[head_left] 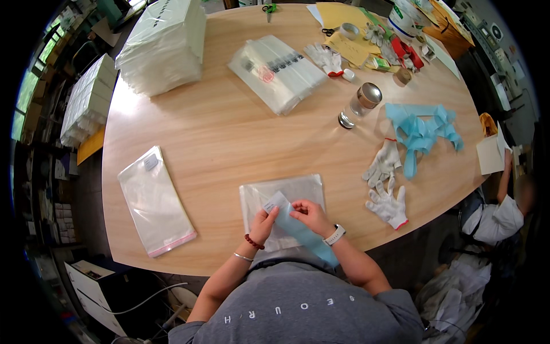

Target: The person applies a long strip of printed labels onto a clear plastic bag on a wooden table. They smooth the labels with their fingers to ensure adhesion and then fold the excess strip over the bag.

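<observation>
My left hand point(263, 224) pinches the upper end of a light blue label strip point(308, 238), its thumb beside a small whitish label point(275, 202). At the strip's right edge, my right hand point(313, 217) is closed, thumb and fingertips pressed together on it; whether they also grip a label is too small to tell. The strip's lower end hangs down toward my body. Beneath both hands lies a stack of clear plastic bags point(250, 195) at the table's front edge. Another pile of clear bags point(153, 200), pink along one edge and bearing a small label, lies to the left.
Right of my hands are two white work gloves point(388, 204) and a tangled blue strip point(421, 129). A glass bottle point(360, 105) stands beyond. Packed plastic bags point(278, 74) and a tall wrapped stack point(163, 49) sit farther back. A person point(492, 221) is at the right.
</observation>
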Action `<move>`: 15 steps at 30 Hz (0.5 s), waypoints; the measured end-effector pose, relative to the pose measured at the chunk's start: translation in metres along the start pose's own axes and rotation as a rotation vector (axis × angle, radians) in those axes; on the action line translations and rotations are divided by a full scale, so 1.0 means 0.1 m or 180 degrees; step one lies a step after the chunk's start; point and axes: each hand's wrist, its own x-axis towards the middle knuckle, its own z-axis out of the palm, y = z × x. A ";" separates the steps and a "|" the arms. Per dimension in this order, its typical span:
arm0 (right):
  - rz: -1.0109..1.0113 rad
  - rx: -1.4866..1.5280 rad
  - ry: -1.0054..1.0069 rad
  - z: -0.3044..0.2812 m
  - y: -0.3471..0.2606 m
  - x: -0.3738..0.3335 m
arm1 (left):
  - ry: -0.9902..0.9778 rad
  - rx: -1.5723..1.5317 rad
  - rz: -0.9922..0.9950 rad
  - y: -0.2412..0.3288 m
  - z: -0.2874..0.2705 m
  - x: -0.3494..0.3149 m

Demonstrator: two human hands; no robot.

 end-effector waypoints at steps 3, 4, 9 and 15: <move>-0.0003 -0.0134 0.0098 0.00 0.00 0.04 | 0.0007 -0.0181 0.0027 -0.08 -0.02 0.03; 0.0004 -0.0224 0.0113 0.00 -0.04 0.03 | -0.0056 -0.0343 -0.0107 -0.08 -0.04 0.03; -0.0083 -0.0145 0.0146 -0.01 0.01 0.05 | -0.0048 -0.1043 -0.0097 0.15 0.05 0.00; -0.0733 -0.1095 0.0477 0.06 -0.27 0.01 | 0.0315 0.0417 0.1282 0.05 0.10 0.00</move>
